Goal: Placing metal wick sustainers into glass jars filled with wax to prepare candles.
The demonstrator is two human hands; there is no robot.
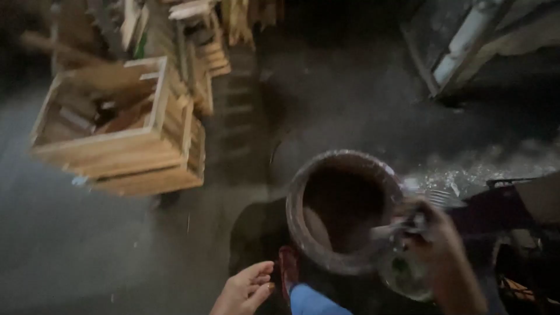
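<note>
A round brown bucket [341, 210] with a stained rim stands on the dark floor in front of me, filled with a brown liquid. My right hand [437, 251] is at its right rim, shut on a thin tool [388, 229] whose pale end reaches into the bucket. A small round container [402, 274] sits just below that hand. My left hand [245, 289] hovers low at the bottom of the view, left of the bucket, fingers loosely apart and holding nothing. The view is blurred.
A wooden slatted crate [125, 125] with wood pieces inside stands at the left. More wooden slats and frames [204, 35] are piled at the back. A pale board [466, 35] leans at the upper right. Whitish debris [478, 166] lies right of the bucket.
</note>
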